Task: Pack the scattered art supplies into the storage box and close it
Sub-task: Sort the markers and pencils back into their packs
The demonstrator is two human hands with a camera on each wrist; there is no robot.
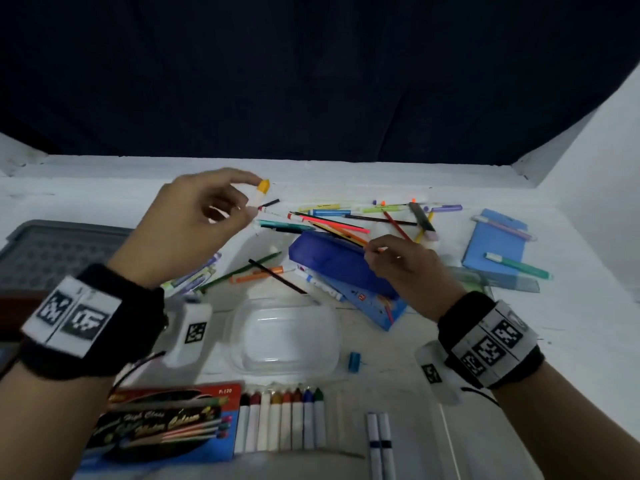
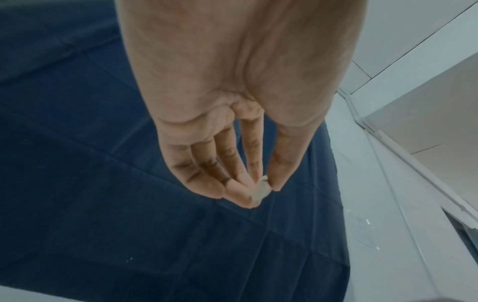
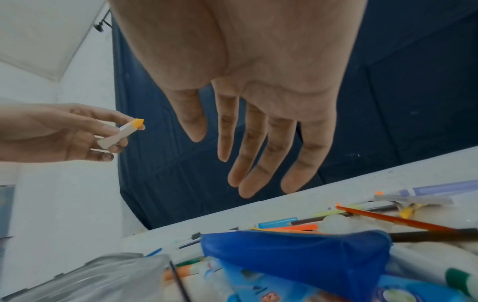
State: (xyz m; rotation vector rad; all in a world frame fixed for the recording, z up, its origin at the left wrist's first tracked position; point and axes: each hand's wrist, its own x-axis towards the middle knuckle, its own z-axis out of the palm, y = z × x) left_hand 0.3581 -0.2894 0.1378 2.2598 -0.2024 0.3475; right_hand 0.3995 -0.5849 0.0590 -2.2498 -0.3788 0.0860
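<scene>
While the right grip point(image 3: 243, 122) hangs with straight, slack fingers, holding nothing, just above the blue pouch point(image 1: 332, 261), the left grip point(image 1: 194, 220) pinches a yellow-capped crayon point(image 1: 262, 191) beyond the clear storage box point(image 1: 284, 336) on the tabletop point(image 1: 519, 341).

From my seat the surface point(image 1: 571, 358) reads as matt white, a little scuffed. The clear container point(image 1: 284, 336) looks like glossy transparent plastic, catching highlights. The pencil pouch point(image 1: 332, 261) seems a smooth blue material with a slight sheen. I see a short crayon point(image 1: 262, 192) with a white paper-like wrap and a waxy orange tip. The watercolour pack point(image 1: 166, 424) has glossy printed card. The backdrop point(image 1: 311, 81) is dark blue cloth, matt and creased. The grey tray point(image 1: 52, 251) looks like textured plastic.
</scene>
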